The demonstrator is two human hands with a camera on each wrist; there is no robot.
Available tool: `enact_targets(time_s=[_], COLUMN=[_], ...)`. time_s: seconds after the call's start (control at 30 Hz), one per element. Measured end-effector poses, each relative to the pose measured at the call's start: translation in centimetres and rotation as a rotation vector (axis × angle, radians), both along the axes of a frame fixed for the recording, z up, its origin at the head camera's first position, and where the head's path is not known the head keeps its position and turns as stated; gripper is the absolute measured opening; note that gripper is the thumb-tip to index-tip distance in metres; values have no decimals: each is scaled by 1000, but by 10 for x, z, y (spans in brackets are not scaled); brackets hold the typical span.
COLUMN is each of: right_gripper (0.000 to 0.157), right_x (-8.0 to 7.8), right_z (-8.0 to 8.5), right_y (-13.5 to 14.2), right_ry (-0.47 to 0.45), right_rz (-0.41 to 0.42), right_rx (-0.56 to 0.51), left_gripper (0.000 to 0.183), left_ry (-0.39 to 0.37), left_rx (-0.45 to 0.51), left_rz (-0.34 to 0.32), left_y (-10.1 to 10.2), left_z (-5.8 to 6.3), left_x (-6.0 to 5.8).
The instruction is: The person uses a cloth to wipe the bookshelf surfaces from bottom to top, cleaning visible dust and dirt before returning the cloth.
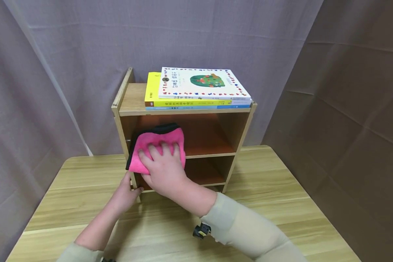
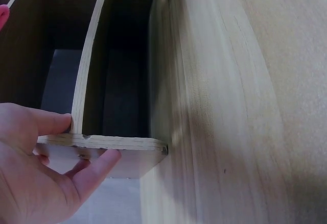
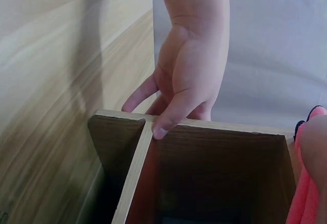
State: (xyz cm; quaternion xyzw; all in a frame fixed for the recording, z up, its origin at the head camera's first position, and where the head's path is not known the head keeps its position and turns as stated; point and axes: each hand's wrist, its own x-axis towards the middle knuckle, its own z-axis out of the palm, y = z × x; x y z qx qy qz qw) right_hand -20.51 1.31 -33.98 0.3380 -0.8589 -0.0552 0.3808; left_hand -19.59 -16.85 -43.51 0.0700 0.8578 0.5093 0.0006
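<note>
A pink cloth (image 1: 160, 140) with a black edge lies across the front left of a small wooden shelf (image 1: 185, 111), over the mouth of its upper compartment. My right hand (image 1: 165, 169) holds this cloth, its fingers spread over the pink face; the thumb is mostly hidden. Lower down, my left hand (image 1: 126, 194) grips the shelf's left side panel (image 2: 122, 142). In the left wrist view, its thumb is on the inner side by a shelf board (image 2: 84, 81) and its other fingers are on the outer face. The right wrist view shows only part of the right hand, beside the folded cloth (image 3: 305, 198).
Books lie stacked on the shelf top: a white one (image 1: 183, 87) over a yellow one (image 1: 152, 89), with a blue spine (image 1: 196, 107) below. The shelf stands on a wood-grain table (image 1: 268, 196). Grey curtains (image 1: 199, 32) hang behind and at the sides.
</note>
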Motion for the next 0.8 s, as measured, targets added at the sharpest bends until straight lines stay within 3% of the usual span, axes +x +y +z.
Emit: enact_targets(time_s=[0.13,0.4,0.6,0.7,0.8], right_gripper=[52,58,59,58,56], right_x=[2,10,13,13,11], right_z=[5,23,33,34,30], right_y=[0,3,1,2,2], right_ry=[-49,-288,-438,-435,-355], right_rz=[-31,-167,-239,-233,-195], right_rx=[37,133,145,137,111], left_gripper=[76,63,69,70,70], left_ry=[2,6,-4,-5,1], left_rx=[0,34,54,47,43], left_rz=[-10,-5,-4,-6,-8], left_y=[-1,0,-1,-1,-1], left_z=[-1,-5,-6,-6,-5], left_x=[0,-3,-3,-4,-4])
